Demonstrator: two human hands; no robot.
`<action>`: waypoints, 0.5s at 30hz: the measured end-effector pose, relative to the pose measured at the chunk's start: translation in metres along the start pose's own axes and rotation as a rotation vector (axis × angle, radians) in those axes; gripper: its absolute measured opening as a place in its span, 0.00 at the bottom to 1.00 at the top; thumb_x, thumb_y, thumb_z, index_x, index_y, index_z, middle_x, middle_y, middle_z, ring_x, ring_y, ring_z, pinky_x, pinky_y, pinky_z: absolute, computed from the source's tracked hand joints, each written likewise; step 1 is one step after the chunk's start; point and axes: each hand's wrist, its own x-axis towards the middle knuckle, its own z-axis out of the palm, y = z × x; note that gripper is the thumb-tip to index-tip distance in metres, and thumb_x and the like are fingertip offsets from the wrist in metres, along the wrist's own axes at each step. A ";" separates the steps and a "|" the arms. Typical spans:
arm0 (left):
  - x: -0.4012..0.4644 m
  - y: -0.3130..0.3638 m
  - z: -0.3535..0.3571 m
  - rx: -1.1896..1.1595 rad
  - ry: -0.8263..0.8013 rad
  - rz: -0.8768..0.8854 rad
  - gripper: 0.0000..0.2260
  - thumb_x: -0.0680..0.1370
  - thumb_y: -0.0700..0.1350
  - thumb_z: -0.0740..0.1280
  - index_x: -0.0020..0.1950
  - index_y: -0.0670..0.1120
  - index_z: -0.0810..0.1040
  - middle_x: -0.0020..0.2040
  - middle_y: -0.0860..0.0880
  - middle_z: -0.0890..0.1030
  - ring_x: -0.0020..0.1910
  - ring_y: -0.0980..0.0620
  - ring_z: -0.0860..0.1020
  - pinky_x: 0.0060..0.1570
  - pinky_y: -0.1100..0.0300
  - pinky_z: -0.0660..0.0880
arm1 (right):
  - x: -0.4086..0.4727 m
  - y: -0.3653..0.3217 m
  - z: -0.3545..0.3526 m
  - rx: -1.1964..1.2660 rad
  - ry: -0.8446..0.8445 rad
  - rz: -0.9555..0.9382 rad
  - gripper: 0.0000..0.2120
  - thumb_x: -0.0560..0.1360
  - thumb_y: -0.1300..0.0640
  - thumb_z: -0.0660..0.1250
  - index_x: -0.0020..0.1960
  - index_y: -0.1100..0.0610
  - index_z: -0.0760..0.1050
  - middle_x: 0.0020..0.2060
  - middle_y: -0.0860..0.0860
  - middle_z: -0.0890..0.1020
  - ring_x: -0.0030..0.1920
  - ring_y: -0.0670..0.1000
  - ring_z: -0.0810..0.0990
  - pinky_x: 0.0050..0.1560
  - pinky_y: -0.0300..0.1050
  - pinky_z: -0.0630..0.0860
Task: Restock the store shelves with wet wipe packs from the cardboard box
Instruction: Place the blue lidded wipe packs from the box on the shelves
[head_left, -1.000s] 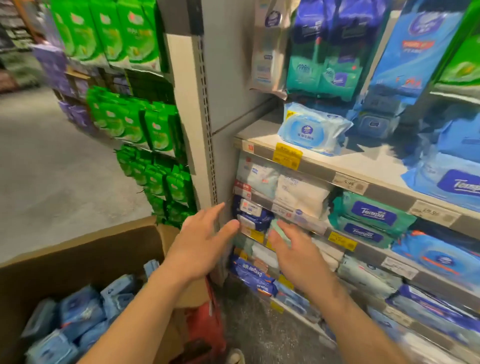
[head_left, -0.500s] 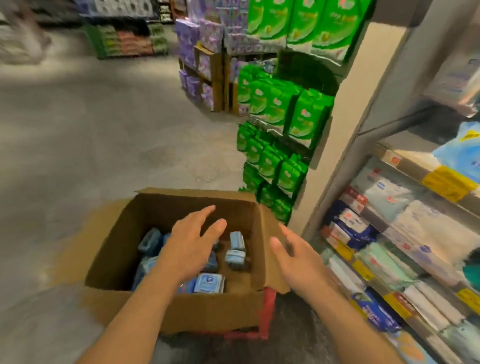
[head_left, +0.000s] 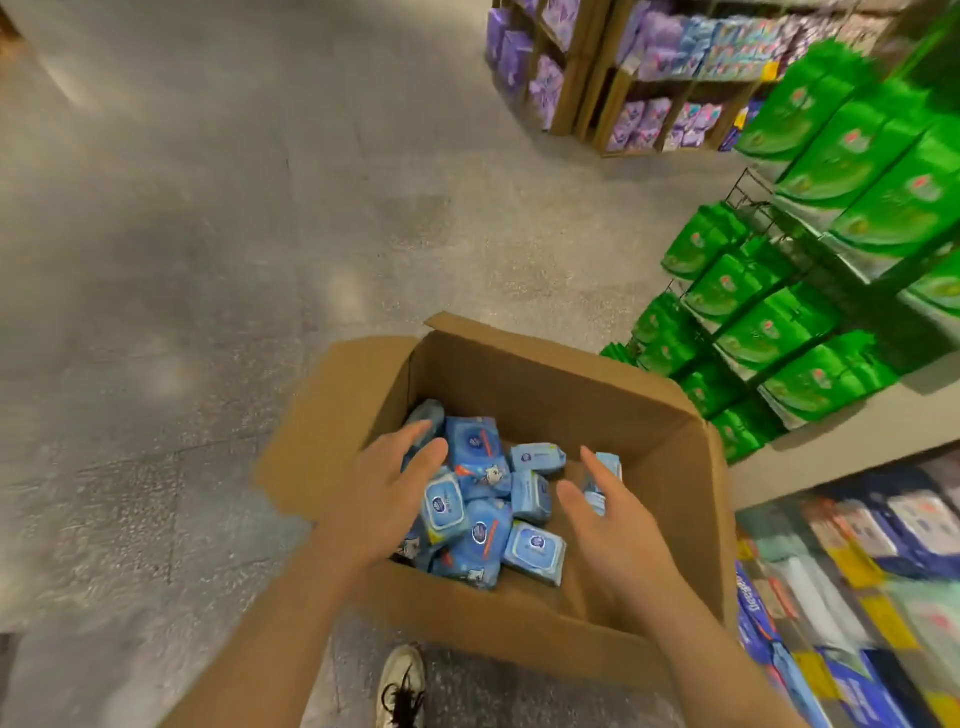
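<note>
A grey store floor (head_left: 182, 234) fills the left of the view, and on it stands an open cardboard box (head_left: 561, 384), its flaps folded out, holding a loose heap of blue wet wipe packs (head_left: 480, 525) that covers only part of the bottom. The person's left hand (head_left: 384, 499) reaches over the left side of the heap with fingers straight and slightly spread, holding nothing, its fingertips just above or brushing the nearest packs — which of the two cannot be told. The right hand (head_left: 613, 535) comes in over the right side, palm turned inward and fingers relaxed and apart, also empty, close to a pack standing on edge (head_left: 605, 483). A white shoe (head_left: 400, 680) shows below the box. To the right, racks of green packs (head_left: 810, 260) hang on a wire display, and the store shelves (head_left: 857, 571) with mixed wipe packs run along the lower right corner. A second ago both hands were at those shelves with the box only at the edge of the view; since then the person has turned away and brought both empty hands down into the box — a sign, by this reading, that one placing is finished and the next pick is starting. Many packs remain, so the restocking looks far from done.
</note>
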 end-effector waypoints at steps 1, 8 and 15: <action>0.005 -0.004 -0.002 -0.020 -0.008 -0.013 0.39 0.72 0.74 0.54 0.77 0.55 0.69 0.75 0.54 0.71 0.74 0.53 0.69 0.70 0.56 0.64 | 0.006 0.000 0.007 -0.002 -0.015 0.009 0.29 0.83 0.43 0.62 0.82 0.43 0.58 0.75 0.44 0.71 0.74 0.48 0.69 0.54 0.36 0.65; 0.034 -0.030 0.014 -0.030 -0.078 -0.104 0.39 0.69 0.77 0.50 0.77 0.62 0.66 0.76 0.58 0.68 0.73 0.55 0.68 0.71 0.49 0.68 | 0.080 0.026 0.058 0.117 -0.085 0.150 0.29 0.81 0.44 0.65 0.79 0.49 0.64 0.62 0.43 0.80 0.55 0.41 0.79 0.49 0.36 0.72; 0.071 -0.073 0.055 -0.054 -0.045 -0.232 0.30 0.77 0.70 0.56 0.76 0.59 0.69 0.70 0.61 0.71 0.68 0.63 0.67 0.62 0.65 0.62 | 0.172 0.083 0.129 0.186 -0.110 0.157 0.27 0.79 0.49 0.71 0.74 0.56 0.69 0.53 0.50 0.82 0.48 0.50 0.82 0.49 0.45 0.79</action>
